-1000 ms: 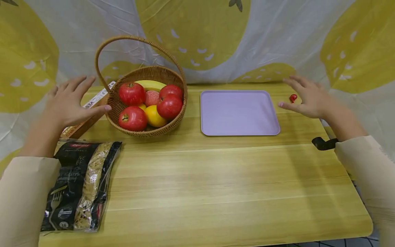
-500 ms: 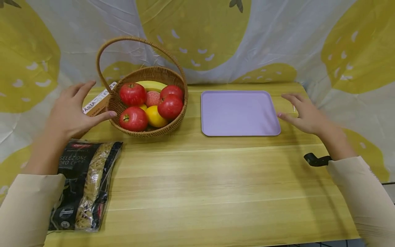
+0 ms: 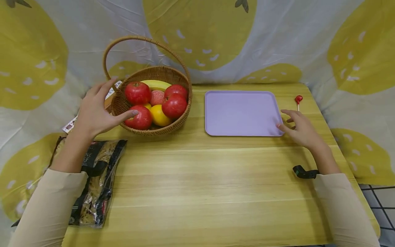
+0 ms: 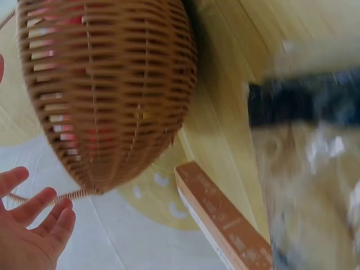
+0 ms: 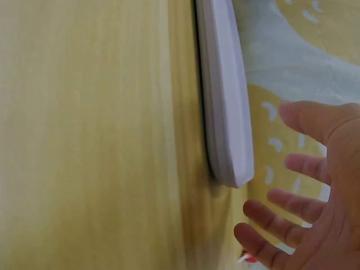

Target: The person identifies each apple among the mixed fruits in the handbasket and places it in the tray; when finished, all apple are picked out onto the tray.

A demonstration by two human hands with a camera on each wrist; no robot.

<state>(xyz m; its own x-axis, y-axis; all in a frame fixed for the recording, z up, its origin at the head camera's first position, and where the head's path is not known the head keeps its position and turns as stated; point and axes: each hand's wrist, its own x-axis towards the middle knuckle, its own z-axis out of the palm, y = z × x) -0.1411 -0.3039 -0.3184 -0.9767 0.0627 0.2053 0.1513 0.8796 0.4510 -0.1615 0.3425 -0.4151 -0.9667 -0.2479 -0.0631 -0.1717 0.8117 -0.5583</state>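
My left hand is spread in front of the left side of a wicker basket, thumb and fingers apart, holding nothing. In the head view its thumb overlaps a red apple; in the left wrist view the fingers are apart from the basket wall. The basket contains more apples, a banana, a yellow lemon-like fruit and a rough pinkish fruit. At the right end of a lilac tray, my right hand hovers with loosely bent fingers, holding nothing.
Behind the right hand lies a red lollipop. A black bag of pasta lies front left, partly under the left forearm. A brown pasta sauce box leans beside the basket. A lemon-print cloth hangs behind the wooden table.
My left hand has moved right, to the basket's side. The right hand has come lower and closer to the tray, uncovering the lollipop. The view has shifted slightly; basket and tray stay put.
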